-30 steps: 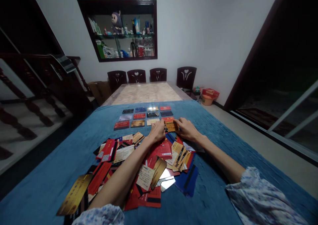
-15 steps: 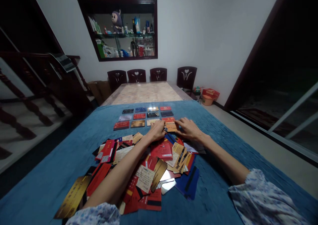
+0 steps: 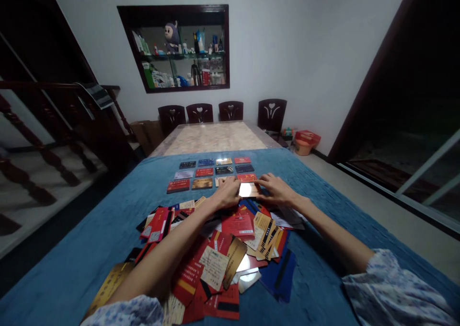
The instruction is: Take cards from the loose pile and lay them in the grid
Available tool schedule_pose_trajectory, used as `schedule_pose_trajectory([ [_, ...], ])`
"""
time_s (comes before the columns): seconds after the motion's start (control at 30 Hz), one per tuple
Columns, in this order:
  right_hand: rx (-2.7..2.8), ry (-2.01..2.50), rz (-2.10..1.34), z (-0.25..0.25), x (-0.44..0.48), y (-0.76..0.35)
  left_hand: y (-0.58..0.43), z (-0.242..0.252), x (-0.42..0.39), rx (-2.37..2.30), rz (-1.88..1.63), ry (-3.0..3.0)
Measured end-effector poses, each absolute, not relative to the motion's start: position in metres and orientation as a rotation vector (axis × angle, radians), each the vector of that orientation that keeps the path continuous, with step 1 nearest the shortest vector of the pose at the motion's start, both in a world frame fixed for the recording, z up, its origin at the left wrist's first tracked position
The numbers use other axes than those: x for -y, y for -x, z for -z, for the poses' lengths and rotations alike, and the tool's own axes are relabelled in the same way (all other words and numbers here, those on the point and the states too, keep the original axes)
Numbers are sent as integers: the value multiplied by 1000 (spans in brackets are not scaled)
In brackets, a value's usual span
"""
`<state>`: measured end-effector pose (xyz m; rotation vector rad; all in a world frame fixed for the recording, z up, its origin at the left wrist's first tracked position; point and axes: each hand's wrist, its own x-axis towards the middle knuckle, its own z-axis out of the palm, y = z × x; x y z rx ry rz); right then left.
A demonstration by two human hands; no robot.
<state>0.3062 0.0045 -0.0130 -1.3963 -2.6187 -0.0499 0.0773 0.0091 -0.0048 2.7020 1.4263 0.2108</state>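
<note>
1. holding one glare-whitened card (image 3: 247,190) between them, a person's two bare hands meet over a table whose bare stone top (image 3: 215,139) shows at the far end. strong light hides the card's print.
2. the left hand (image 3: 227,192) has its fingers curled closely at the card's left end; the right hand (image 3: 275,190) closes narrowly on its right end. where the thumbs sit is too small to tell.
3. the held card is just in front of a red card (image 3: 247,177), at the right end of the nearest row. whether it rests on anything or is slightly raised, i cannot tell.
4. beyond the hands, an array of cards (image 3: 204,172) lies in three rows of four on a blue cloth (image 3: 89,225). the left hand partly covers a pale card (image 3: 216,182) in the nearest row.
5. closer to the person, a loose pile of cards (image 3: 237,225) spreads, overlapping, beneath and between the forearms.
6. the step in hand appears to be squaring up the held card.
7. the next move seems to call for even, light pressure at both ends, keeping the card level without nudging its neighbours.
</note>
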Motion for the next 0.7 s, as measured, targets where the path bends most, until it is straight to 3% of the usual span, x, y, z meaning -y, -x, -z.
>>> schedule_pose_trajectory([
  [0.7,2720,1323,55,-22,-56,-275,-51,-26,-46,-1504,-147,-2734],
])
